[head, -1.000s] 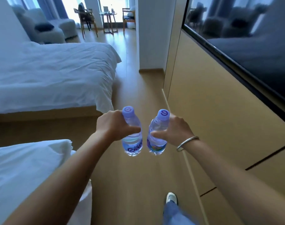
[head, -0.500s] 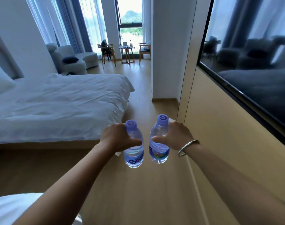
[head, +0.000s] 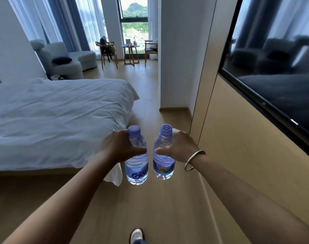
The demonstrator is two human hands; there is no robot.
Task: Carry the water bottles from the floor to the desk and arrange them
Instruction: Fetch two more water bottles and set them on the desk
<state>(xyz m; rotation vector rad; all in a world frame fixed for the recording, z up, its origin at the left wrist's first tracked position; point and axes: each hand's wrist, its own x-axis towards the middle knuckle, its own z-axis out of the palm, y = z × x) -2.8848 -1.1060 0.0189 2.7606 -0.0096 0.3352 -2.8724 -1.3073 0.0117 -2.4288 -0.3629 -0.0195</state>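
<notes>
1. While the bed lies off to the left, the left hand is wrapped round one water bottle, upright in mid-air above the floor.
2. Just beside it, the right hand grips the second bottle, near the wall-mounted screen.

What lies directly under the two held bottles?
Only bare wooden floor shows below the left bottle and right bottle; no desk is visible.
</notes>
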